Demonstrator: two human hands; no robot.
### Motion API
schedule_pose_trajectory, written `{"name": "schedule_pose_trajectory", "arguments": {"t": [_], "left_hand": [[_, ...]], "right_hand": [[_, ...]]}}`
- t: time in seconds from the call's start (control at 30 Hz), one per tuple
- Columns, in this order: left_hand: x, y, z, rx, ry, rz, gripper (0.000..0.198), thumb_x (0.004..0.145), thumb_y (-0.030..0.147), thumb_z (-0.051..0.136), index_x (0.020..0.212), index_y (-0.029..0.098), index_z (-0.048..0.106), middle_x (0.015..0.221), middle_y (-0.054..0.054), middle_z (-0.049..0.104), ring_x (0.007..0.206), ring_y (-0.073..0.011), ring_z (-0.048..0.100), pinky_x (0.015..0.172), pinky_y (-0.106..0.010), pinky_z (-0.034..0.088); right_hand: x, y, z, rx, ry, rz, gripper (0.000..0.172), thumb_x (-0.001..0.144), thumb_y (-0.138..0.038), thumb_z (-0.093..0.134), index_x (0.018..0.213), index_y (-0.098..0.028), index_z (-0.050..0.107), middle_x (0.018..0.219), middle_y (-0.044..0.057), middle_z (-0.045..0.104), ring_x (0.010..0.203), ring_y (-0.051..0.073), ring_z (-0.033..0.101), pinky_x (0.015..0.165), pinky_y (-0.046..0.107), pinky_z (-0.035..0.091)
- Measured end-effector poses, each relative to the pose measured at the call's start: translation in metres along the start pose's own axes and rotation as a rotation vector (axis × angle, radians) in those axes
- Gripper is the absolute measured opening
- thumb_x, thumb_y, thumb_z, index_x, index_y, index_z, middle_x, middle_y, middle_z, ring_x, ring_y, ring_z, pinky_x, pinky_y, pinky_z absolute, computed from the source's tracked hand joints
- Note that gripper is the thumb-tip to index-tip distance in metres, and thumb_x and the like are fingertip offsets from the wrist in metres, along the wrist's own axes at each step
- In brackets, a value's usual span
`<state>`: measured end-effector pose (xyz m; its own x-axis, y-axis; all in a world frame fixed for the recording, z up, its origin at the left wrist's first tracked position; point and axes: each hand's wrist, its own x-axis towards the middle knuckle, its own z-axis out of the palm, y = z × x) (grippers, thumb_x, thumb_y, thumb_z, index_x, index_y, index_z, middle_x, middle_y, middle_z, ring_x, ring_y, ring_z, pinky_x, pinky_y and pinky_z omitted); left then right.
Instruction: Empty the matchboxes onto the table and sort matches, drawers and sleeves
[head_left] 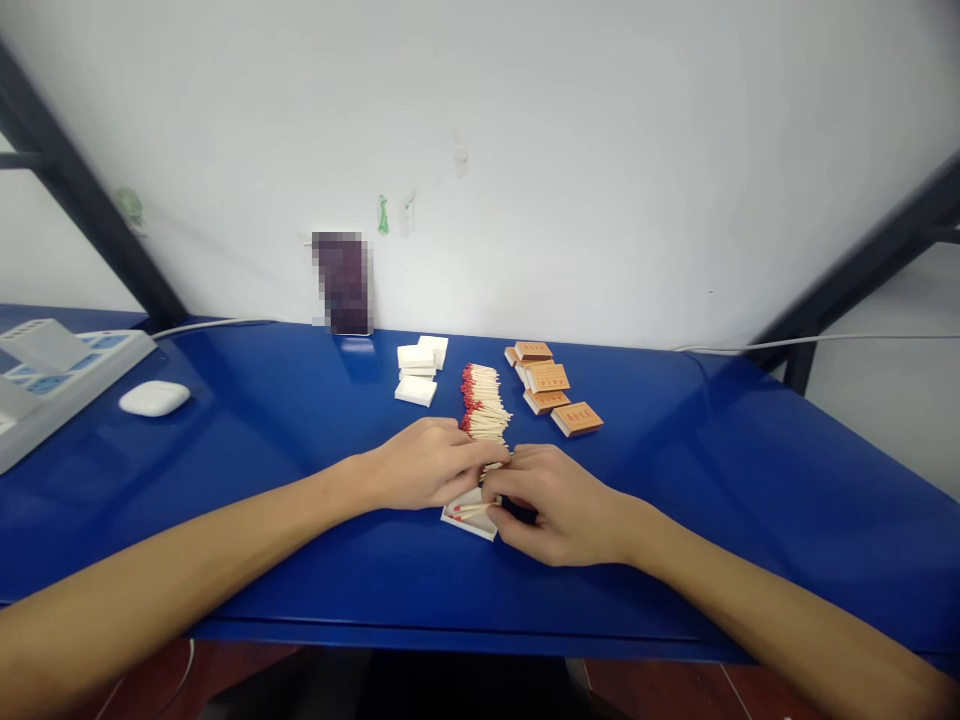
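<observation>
A long pile of red-tipped matches [484,400] lies on the blue table, heads to the left. My left hand [431,462] bends over the near end of this pile, fingers closed around some matches; its fingertips are partly hidden. Close beside it, my right hand [555,505] has thumb and fingers drawn together at the ends of a few matches. Below both hands sits an open white matchbox tray [480,528], tilted slightly, with a few matches showing inside. The right fingers cover the tray's right side.
Several white inner trays [416,390] are stacked left of the pile. Several orange matchbox sleeves [577,418] lie to its right. A white earbud case [154,398] and a power strip [82,365] are at the left. A blurred dark rectangular object [349,285] leans on the wall.
</observation>
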<state>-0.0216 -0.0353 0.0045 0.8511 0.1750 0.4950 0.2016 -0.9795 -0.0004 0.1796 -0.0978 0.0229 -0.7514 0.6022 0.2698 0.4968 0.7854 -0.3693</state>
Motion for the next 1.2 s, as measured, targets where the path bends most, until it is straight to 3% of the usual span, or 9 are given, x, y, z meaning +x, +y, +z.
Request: {"name": "schedule_pose_trajectory", "arguments": {"t": [0.3,0.5,0.77,1.03,1.2], "left_hand": [[-0.0011,0.0024,-0.0018,-0.033,-0.031,-0.071,0.030,0.090,0.014,0.041,0.114,0.019,0.058,0.059,0.004,0.059,0.048,-0.0116,0.049,0.051,-0.024,0.035],[-0.0006,0.0012,-0.0026,-0.030,-0.028,-0.062,0.034,0.089,0.012,0.039,0.115,0.019,0.059,0.059,0.004,0.059,0.048,-0.0121,0.047,0.051,-0.025,0.036],[0.0006,-0.0012,-0.0015,-0.050,0.008,-0.058,0.029,0.091,0.013,0.040,0.112,0.016,0.060,0.063,0.002,0.062,0.053,-0.0126,0.053,0.060,-0.027,0.042],[0.0010,-0.0015,-0.0019,-0.054,-0.027,-0.056,0.027,0.091,0.013,0.039,0.103,0.016,0.064,0.062,0.001,0.062,0.053,-0.0125,0.052,0.061,-0.027,0.041],[0.0005,-0.0019,-0.0012,-0.045,-0.056,-0.018,0.027,0.091,0.013,0.039,0.096,0.015,0.065,0.063,-0.001,0.062,0.054,-0.0129,0.053,0.062,-0.028,0.041]], "right_hand": [[-0.0006,0.0012,0.0029,0.007,0.016,0.042,0.011,0.080,-0.016,0.052,0.070,-0.019,0.053,0.056,-0.004,0.050,0.053,0.011,0.041,0.062,0.026,0.032],[-0.0039,0.0069,-0.0016,0.018,-0.032,0.010,0.012,0.083,-0.025,0.055,0.073,-0.018,0.059,0.061,-0.002,0.054,0.056,0.012,0.044,0.063,0.029,0.032],[-0.0025,0.0068,-0.0037,0.144,-0.084,0.001,0.011,0.083,-0.018,0.054,0.075,-0.018,0.060,0.060,-0.004,0.050,0.056,0.011,0.041,0.059,0.026,0.033],[-0.0035,0.0090,0.0019,0.153,-0.010,0.095,0.011,0.079,-0.017,0.061,0.068,-0.018,0.060,0.057,-0.005,0.044,0.054,0.009,0.039,0.056,0.023,0.033],[-0.0041,0.0096,0.0015,0.225,-0.021,0.108,0.006,0.081,-0.021,0.064,0.078,-0.018,0.069,0.054,-0.006,0.047,0.052,0.008,0.044,0.056,0.022,0.036]]}}
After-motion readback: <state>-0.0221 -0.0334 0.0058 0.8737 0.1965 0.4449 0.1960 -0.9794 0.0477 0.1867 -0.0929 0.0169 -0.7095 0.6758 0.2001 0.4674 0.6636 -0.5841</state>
